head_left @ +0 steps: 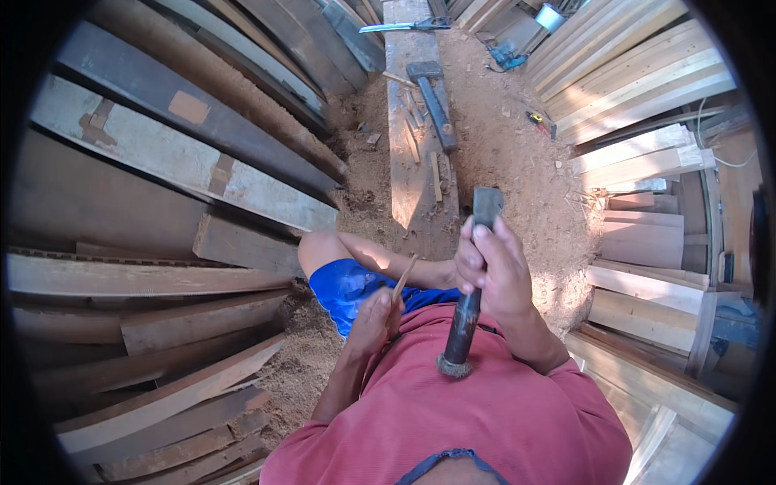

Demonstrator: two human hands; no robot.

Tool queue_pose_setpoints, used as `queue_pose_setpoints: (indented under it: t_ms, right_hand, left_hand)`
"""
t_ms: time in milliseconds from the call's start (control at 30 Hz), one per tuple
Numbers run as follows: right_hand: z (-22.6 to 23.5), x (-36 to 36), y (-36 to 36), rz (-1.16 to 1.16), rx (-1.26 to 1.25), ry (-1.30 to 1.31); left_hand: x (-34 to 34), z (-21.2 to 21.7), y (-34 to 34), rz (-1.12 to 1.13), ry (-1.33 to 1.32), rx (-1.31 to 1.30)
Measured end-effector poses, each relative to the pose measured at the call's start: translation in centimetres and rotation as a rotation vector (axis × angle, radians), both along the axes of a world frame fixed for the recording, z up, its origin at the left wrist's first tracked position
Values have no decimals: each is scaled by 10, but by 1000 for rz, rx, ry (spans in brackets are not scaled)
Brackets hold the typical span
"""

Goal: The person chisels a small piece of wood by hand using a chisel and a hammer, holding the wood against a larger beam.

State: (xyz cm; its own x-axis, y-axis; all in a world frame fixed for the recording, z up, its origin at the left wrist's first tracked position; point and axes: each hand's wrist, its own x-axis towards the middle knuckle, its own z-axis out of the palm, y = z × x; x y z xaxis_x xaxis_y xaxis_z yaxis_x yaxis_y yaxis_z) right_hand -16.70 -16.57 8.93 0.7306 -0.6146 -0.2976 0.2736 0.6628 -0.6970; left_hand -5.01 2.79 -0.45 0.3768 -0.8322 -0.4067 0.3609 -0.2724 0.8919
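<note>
My right hand (499, 267) is closed around a wide chisel (462, 327), held up before my chest. Its flat steel blade (488, 204) points away from me, and the frayed butt of the dark handle is towards my shirt. Over my lap, my left hand (377, 319) pinches a thin pointed sliver of wood (404, 279), which sticks up past the fingers. The chisel and the sliver are apart. Beyond my legs, a heavy hammer (435, 109) lies on a long worn plank (411, 190), among several thin wood strips (411, 137).
A handsaw (396, 27) lies across the plank's far end. Stacked boards (186, 162) crowd the left side, and more timber (638, 73) lines the right. On the sawdust-covered floor (517, 153) are a teal power tool (508, 56) and a small red-and-yellow hand tool (540, 123).
</note>
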Motion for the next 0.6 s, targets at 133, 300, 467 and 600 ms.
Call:
queue_pose_setpoints:
  t_ms: [133, 300, 467, 600]
  right_hand:
    - [-25, 30, 10, 41, 193, -32]
    - [-23, 57, 42, 279, 306, -67]
    - [-12, 49, 55, 372, 226, -67]
    - [-10, 37, 54, 337, 190, -56]
  left_hand:
    - [23, 6, -44, 71, 94, -164]
    - [53, 26, -86, 250, 58, -165]
    - [64, 25, -73, 42, -390, -229]
    - [42, 29, -53, 88, -673, -201]
